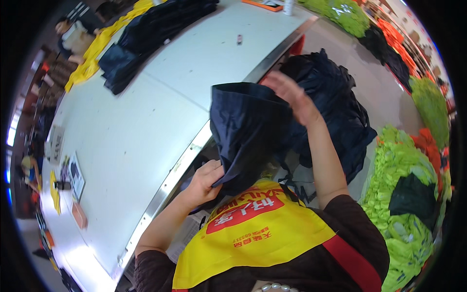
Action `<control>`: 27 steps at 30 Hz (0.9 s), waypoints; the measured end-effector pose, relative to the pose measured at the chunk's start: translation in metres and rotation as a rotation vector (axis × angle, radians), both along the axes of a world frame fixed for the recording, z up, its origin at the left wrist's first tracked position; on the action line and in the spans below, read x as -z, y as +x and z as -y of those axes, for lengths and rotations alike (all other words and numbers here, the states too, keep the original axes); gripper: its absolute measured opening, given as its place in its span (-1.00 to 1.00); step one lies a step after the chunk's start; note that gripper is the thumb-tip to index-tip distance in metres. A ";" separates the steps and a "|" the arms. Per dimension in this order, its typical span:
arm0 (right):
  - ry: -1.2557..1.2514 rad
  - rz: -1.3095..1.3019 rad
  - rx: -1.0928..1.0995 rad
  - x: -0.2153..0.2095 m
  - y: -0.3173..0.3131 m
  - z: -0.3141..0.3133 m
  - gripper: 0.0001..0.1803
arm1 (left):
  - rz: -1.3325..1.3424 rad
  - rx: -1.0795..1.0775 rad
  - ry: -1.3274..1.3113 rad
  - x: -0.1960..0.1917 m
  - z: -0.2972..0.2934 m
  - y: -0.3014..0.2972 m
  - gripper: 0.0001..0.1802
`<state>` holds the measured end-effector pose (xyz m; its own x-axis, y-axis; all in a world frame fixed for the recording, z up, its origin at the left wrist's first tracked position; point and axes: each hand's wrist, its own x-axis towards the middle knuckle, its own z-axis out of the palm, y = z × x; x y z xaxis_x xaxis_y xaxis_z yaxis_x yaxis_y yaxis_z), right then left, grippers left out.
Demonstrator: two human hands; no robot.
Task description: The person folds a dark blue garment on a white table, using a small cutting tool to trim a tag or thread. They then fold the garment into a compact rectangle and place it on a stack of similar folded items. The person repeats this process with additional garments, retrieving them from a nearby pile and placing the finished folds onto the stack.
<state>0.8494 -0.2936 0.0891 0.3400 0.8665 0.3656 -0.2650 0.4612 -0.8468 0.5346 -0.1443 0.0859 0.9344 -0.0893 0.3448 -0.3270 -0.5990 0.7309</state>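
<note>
A dark navy piece of cloth point(245, 119), perhaps a garment part, stands up in front of me at the table's edge, its upper rim looped like an opening. My left hand point(206, 180) is closed on its lower left edge, fingers pinching the fabric. Beside the upper right of the cloth is my right hand point(294, 100), somewhat blurred, with its fingers stretched out. Whether that hand touches the cloth I cannot tell. Just behind it, a big heap of the same navy cloth point(335, 112) lies on the right.
The white table point(126, 151) has a metal edge point(168, 185). Folded navy cloth point(146, 39) and yellow cloth point(92, 63) lie at its far side, near another person point(78, 39). Lime-green garments point(399, 170) are piled at the right. A pinkish block point(79, 215) rests at the left.
</note>
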 end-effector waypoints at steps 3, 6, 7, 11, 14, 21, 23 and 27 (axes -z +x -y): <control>-0.241 0.371 -0.117 -0.002 -0.068 -0.017 -0.24 | -0.008 -0.146 0.064 0.015 0.011 -0.033 -0.36; -0.333 0.553 -0.185 -0.046 -0.107 -0.025 -0.48 | -0.170 -0.301 -0.425 0.018 0.026 -0.070 -0.05; -0.335 0.618 -0.230 -0.055 -0.114 -0.028 -0.49 | -0.012 -0.337 -0.613 0.020 0.028 -0.080 0.11; -0.165 0.914 -0.347 -0.063 -0.130 -0.048 -0.54 | 0.300 -0.779 -0.503 -0.022 0.005 -0.087 -0.05; -0.016 1.059 -0.450 -0.077 -0.143 -0.062 -0.54 | 0.068 -0.647 0.153 -0.071 -0.014 -0.081 -0.39; 0.284 1.446 -0.488 -0.108 -0.139 -0.074 -0.54 | -0.695 -0.308 -0.419 -0.099 -0.027 -0.064 -0.30; 0.321 1.524 -0.447 -0.110 -0.127 -0.072 -0.53 | -0.738 -0.365 -0.453 -0.102 -0.024 -0.065 -0.31; 0.296 1.537 -0.398 -0.111 -0.103 -0.068 -0.50 | -0.707 -0.330 -0.544 -0.081 -0.020 -0.073 -0.51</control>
